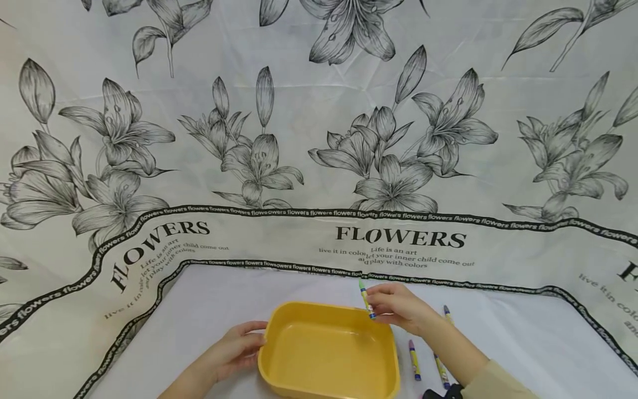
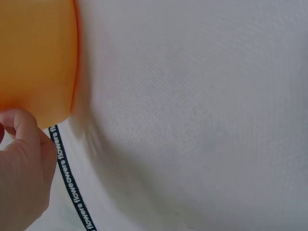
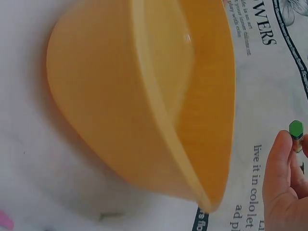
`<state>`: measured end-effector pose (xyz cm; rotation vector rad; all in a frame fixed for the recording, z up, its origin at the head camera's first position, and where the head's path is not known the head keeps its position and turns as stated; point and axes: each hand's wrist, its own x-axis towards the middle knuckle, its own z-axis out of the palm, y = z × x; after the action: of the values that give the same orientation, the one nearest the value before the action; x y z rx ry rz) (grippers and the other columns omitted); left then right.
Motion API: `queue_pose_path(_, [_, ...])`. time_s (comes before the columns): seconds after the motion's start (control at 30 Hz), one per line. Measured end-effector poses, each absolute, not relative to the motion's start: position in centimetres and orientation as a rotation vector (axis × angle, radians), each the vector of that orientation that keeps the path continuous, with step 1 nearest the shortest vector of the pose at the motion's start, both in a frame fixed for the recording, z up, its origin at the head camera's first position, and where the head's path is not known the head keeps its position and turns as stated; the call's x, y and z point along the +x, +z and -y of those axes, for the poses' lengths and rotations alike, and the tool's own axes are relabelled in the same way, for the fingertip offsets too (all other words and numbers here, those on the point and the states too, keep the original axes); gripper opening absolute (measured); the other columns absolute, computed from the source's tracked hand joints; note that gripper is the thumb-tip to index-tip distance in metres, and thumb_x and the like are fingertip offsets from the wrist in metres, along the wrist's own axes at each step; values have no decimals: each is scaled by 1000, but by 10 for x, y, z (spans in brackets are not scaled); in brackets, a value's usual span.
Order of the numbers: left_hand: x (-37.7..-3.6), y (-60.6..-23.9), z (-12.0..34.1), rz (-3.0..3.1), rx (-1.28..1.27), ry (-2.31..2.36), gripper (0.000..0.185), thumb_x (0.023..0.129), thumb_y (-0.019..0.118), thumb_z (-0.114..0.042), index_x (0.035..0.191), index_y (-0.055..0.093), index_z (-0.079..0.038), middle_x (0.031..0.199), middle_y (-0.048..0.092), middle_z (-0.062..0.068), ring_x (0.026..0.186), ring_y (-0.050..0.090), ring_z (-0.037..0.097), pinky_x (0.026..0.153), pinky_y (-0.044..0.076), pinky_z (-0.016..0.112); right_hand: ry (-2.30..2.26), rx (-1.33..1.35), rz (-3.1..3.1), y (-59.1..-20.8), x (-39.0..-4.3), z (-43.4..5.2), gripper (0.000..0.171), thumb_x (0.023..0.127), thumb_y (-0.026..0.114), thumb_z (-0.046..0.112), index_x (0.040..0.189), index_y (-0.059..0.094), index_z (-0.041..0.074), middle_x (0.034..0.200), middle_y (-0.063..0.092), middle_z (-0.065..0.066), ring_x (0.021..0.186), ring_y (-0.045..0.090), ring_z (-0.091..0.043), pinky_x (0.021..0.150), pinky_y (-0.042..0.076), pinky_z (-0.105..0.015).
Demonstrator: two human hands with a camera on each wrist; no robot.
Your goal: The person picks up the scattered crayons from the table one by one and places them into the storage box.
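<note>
Left hand [image 1: 238, 349] fingers lightly curled — right hand [image 1: 396, 306] pinching, raised.

Tub [image 1: 329, 354] sits on the desk [image 1: 523, 332] near your front edge, about mid-width. Your left hand [image 1: 234, 349] is against the tub's left wall. Your right hand [image 1: 399, 307] is over the tub's back-right corner, with a crayon [image 1: 367, 302] in its grip, upright. Three loose crayons [image 1: 415, 360] lie on the desk right of the tub, beside your right forearm. Backdrop sheet [image 1: 319, 138] rises behind the desk's back edge.
</note>
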<state>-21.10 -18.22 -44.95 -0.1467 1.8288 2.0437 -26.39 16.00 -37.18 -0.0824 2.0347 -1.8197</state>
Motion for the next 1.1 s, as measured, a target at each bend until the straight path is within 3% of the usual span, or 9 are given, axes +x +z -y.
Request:
queue_pose_path(0.3, [-211, -443, 181, -1836, -206, 2022, 55, 82, 62, -5, 133, 42, 5, 90, 61, 5, 74, 54, 11, 62, 49, 19, -1757, -64, -2041, -394, -252, -106, 31, 83, 63, 7, 110, 59, -7, 74, 61, -3, 62, 57, -10, 59, 54, -24])
queue_pose_path(0.6, [-210, -446, 180, -1815, -173, 2031, 55, 84, 60, -5, 134, 38, 6, 90, 59, 5, 77, 53, 12, 64, 49, 21, -1736, -55, -2006, -432, -232, -65, 19, 82, 63, 4, 98, 61, -7, 64, 55, -2, 51, 52, -8, 48, 50, -20])
queue_pose_path(0.83, [-212, -448, 181, -1778, -151, 2058, 55, 85, 59, -5, 135, 36, 6, 92, 59, 5, 79, 54, 12, 65, 49, 22, -1708, 1, -2015, -447, -224, -53, 10, 80, 65, -2, 88, 62, -4, 60, 57, -2, 43, 51, -5, 42, 46, -15])
queue_pose_path(1.1, [-211, -452, 182, -1732, -170, 2068, 57, 86, 59, -6, 136, 33, 6, 97, 61, 7, 82, 55, 13, 68, 50, 23, -1698, 34, -2018, -448, -222, -50, 8, 78, 65, -1, 86, 66, -3, 60, 61, -5, 46, 56, -8, 43, 48, -18])
